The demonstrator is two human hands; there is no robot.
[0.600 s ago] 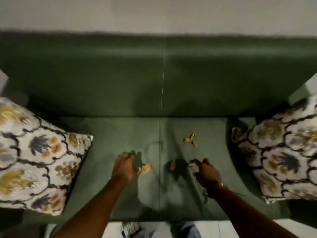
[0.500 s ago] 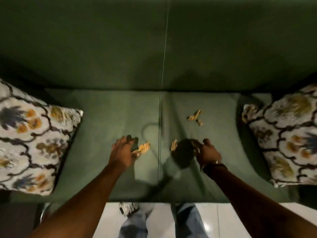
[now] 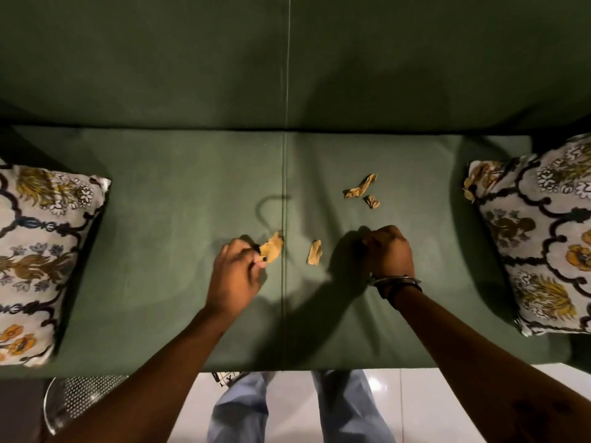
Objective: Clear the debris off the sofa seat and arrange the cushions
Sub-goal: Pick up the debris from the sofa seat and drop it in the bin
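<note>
Green sofa seat [image 3: 160,219] not clear yet. Left hand [image 3: 235,276] pinches a tan scrap [image 3: 271,247]; right hand [image 3: 388,251] fisted, contents can't tell. Loose: one scrap [image 3: 315,252] between the hands, two further back [image 3: 361,187]. Cushions [image 3: 41,263] at both ends, untouched.

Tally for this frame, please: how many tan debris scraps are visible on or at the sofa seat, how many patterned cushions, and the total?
Tan debris scraps: 4, namely one pinched in the left hand at, one loose by the centre seam, a long one and a small one farther back.
Patterned cushions: 2, left and right.
Total: 6.
The closed right hand may hide more.
</note>
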